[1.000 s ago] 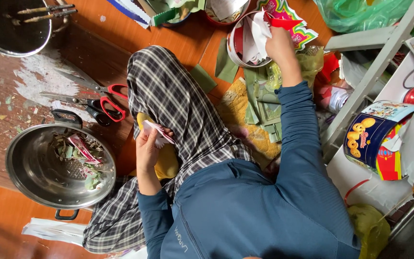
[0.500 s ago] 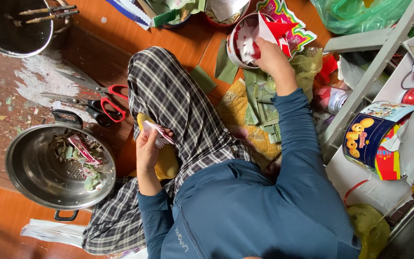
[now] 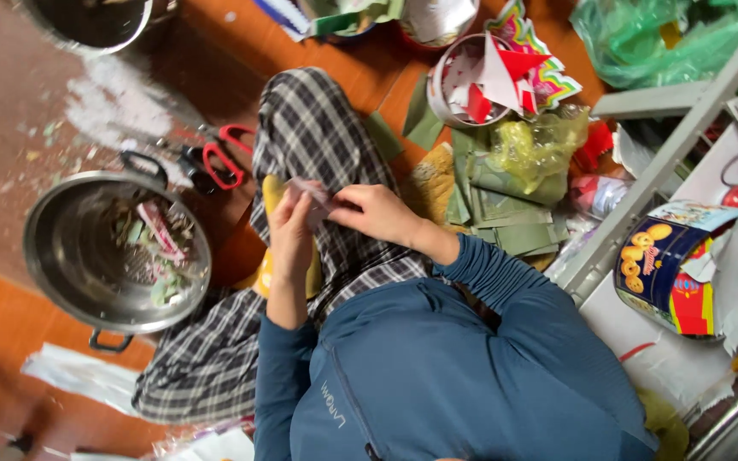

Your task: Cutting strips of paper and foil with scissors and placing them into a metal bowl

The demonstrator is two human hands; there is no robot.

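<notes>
Both the left hand and right hand pinch a small paper strip over the lap, scraps filling the steel pot, green sheets unused.

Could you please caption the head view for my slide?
Both hands, left hand and right hand, pinch a small pale paper strip above plaid-trousered lap.

You wear a teal-blue long-sleeved top, its cuffs ending at the wrists just behind the fingers of your left hand and right hand, small pale lettering on the chest, and black-and-white plaid trousers.
</notes>
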